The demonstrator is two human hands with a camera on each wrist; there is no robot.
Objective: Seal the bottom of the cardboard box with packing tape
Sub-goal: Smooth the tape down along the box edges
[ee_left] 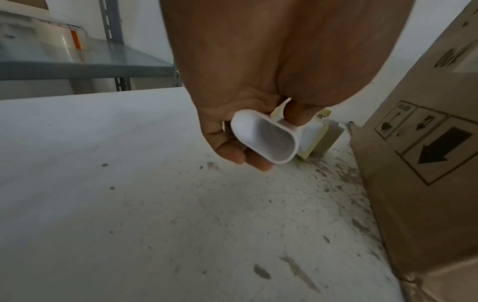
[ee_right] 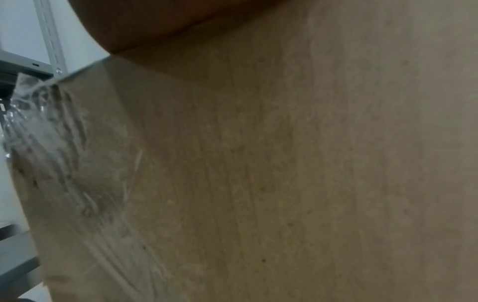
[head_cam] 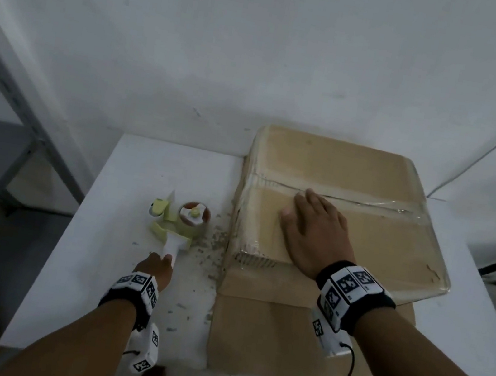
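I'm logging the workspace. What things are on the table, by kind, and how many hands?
Box: 1
Tape dispenser: 1
Hands: 2, left hand gripping the dispenser handle, right hand flat on the box
Total: 4

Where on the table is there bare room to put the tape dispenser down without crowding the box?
Bare white table lies left of the tape dispenser, out to the table's left edge, and behind it toward the wall. The strip between dispenser and cardboard box is narrow and littered with scraps. The left hand holds the handle; the right hand lies on the box.
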